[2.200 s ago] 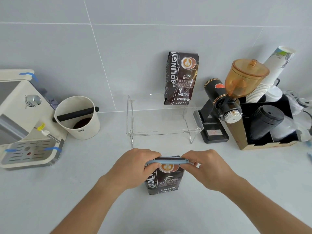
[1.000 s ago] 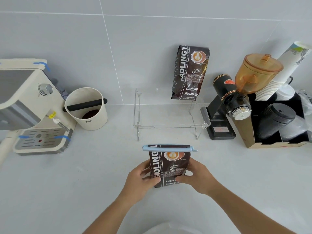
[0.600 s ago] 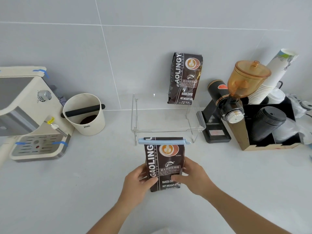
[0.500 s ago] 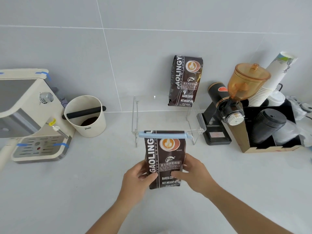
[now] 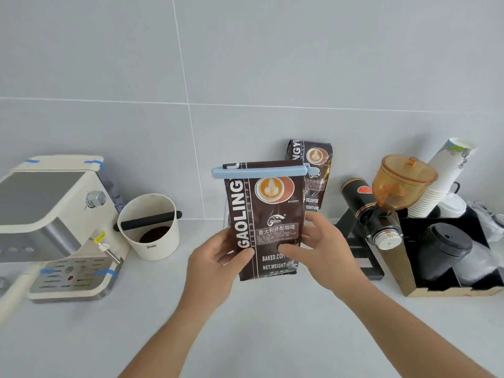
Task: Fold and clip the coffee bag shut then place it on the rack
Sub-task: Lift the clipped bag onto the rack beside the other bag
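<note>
A dark brown coffee bag is held upright above the counter, its folded top closed by a long pale blue clip. My left hand grips its lower left edge, thumb on the front. My right hand grips its lower right edge. The clear rack stands behind the bag and is almost wholly hidden by it and my hands. A second coffee bag stands on the rack against the wall, partly covered.
A cream espresso machine and a white knock box stand at the left. A black grinder with an amber hopper, stacked paper cups and a cardboard organiser with black lids fill the right.
Both hands have lifted the clipped bag off the counter and carried it up and away from me, so it now hides the rack. Earlier they pressed the clip onto the folded top.
</note>
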A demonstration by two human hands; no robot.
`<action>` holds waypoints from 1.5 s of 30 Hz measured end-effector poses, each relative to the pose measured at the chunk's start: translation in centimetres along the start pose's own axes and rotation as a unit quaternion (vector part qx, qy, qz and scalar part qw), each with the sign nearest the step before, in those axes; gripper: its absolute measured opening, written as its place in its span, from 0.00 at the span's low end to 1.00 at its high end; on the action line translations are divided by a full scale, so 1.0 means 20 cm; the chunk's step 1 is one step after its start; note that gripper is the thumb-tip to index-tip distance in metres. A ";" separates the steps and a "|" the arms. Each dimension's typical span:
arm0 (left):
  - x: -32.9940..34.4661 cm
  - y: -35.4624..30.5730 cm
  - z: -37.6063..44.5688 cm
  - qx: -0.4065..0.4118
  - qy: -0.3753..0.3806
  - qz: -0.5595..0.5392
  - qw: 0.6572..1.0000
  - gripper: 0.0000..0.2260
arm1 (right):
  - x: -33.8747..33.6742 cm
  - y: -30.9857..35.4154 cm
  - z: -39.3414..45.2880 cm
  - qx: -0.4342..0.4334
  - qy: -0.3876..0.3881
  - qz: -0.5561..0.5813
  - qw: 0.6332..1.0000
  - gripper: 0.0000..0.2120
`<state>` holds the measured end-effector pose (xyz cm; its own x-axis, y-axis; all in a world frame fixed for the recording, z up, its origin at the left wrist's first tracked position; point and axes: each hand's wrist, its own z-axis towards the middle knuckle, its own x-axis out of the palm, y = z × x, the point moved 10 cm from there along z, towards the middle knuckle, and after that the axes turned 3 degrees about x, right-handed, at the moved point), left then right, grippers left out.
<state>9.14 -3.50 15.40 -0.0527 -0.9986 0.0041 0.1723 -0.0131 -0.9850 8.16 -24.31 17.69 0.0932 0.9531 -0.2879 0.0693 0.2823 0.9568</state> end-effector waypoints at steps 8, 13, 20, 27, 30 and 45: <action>0.00 -0.11 0.33 0.024 0.010 0.040 0.999 0.17 | -0.03 0.19 0.27 -0.032 -0.033 -0.041 0.998 0.18; 0.01 0.00 0.48 0.014 -0.008 0.068 0.998 0.15 | 0.00 0.14 0.42 -0.024 -0.045 -0.061 0.997 0.17; 0.01 0.15 0.68 0.002 -0.014 0.086 0.996 0.20 | 0.06 -0.02 0.65 0.017 -0.051 -0.049 0.997 0.18; 0.02 0.27 0.89 0.003 -0.021 0.114 0.993 0.18 | 0.10 -0.12 0.88 0.024 -0.067 -0.055 0.996 0.18; 0.04 0.31 0.94 0.000 -0.026 0.130 0.991 0.17 | 0.13 -0.15 0.93 0.026 -0.083 -0.071 0.994 0.20; 0.04 0.41 1.05 -0.028 -0.035 0.125 0.991 0.18 | 0.21 -0.19 0.95 0.056 -0.066 -0.058 0.995 0.22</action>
<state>31.13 -5.43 10.99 0.0540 -0.9714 -0.2314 0.1156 0.2363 -0.9648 27.16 -23.52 12.09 0.2068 0.8902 -0.4059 0.1963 0.3687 0.9086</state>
